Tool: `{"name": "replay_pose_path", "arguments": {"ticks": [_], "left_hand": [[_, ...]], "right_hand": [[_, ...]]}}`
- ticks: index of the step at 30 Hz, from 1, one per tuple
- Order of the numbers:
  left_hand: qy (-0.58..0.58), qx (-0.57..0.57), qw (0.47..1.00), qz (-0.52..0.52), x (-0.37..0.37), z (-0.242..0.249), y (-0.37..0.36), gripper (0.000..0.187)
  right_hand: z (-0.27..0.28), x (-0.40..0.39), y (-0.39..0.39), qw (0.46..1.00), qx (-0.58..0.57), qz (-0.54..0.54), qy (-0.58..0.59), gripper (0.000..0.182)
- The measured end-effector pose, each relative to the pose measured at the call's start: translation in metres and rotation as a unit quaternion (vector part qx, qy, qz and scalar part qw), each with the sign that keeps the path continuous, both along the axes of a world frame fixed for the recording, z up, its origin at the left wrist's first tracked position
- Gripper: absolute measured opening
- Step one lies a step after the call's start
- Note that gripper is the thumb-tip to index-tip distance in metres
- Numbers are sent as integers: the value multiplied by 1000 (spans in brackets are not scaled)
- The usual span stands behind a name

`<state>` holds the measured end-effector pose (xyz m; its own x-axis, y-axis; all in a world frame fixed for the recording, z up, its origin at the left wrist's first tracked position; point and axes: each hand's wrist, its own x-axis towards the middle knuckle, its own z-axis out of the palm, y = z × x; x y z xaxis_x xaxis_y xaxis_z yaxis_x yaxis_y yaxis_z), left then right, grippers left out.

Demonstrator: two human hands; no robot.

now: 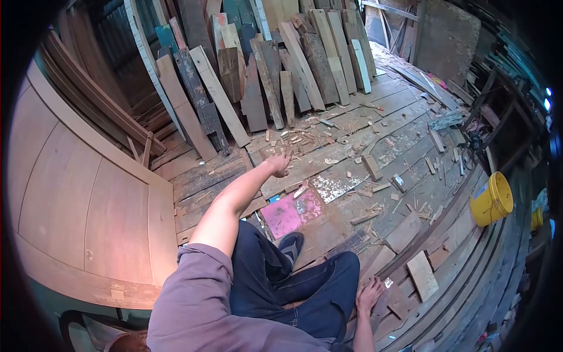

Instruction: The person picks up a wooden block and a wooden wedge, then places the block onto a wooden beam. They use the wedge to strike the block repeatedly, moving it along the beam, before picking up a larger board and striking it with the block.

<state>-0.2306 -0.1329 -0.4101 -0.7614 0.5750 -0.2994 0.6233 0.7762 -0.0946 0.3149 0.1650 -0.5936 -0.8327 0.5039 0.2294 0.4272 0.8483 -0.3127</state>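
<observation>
My left arm stretches forward over the plank floor [346,155]. At its end, my left hand [279,163] is open, fingers apart, with nothing in it. Wood chips and small offcuts [302,139] lie just beyond its fingertips. Low on the right, beside my bent knee, my right hand [368,294] lies spread on the boards, open and holding nothing. A small whitish scrap [388,283] is close to its fingers, and a short wooden block [401,301] lies to its right. Between my left hand and my shoe is a pink-painted panel [282,216] set in the floor.
Several boards [302,64] lean upright in a row at the back. A panelled wooden door [117,205] stands close on my left. On the right a yellow bucket [491,199] sits by stacked long planks [469,281]. Offcuts [371,167] and splinters litter the floor.
</observation>
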Motion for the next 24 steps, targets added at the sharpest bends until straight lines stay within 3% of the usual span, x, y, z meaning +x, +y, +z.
{"name": "replay_pose_path", "arguments": {"ticks": [7, 10, 13, 14, 15, 16, 18, 19, 20, 21, 22, 23, 24], "left_hand": [[-21, -1, 999, 25, -6, 0, 4, 73], [-9, -23, 1000, 16, -3, 2, 8, 77], [28, 11, 999, -11, 4, 3, 11, 66], [33, 47, 998, -33, -21, -26, 5, 57], [24, -17, 997, -66, -27, -29, 5, 51], [49, 35, 991, -121, -41, -44, -2, 48], [57, 214, 946, -237, -54, -63, -3, 42], [-12, 138, 975, -175, -56, -54, 19, 45], [-70, 53, 990, -112, -54, -42, 43, 49], [-22, 68, 971, -229, -67, -55, 50, 55], [-59, 28, 977, -203, -95, -72, 60, 66], [-88, 92, 973, -194, -80, -61, 83, 75], [-17, 85, 948, -306, -86, -71, 102, 74]], "right_hand": [[4, -2, 0, 1000, 7, 4, 3, 46], [27, -2, -1, 997, -46, -29, 52, 47], [53, 13, 3, 994, -30, -50, 96, 54], [61, 20, 1, 993, -12, -86, 84, 56], [70, 26, 1, 989, -47, -114, 86, 57], [80, 39, 0, 979, -79, -167, 89, 59], [79, 75, 1, 977, 8, -211, -7, 61], [87, 92, 2, 975, -75, -208, -11, 63], [83, 108, -5, 968, -14, -250, -36, 63], [90, 121, -12, 964, -52, -258, -28, 62], [67, 135, -16, 963, -31, -265, -32, 63], [57, 148, -24, 961, -24, -274, -39, 69], [57, 155, -30, 953, -68, -289, -64, 79]]}}
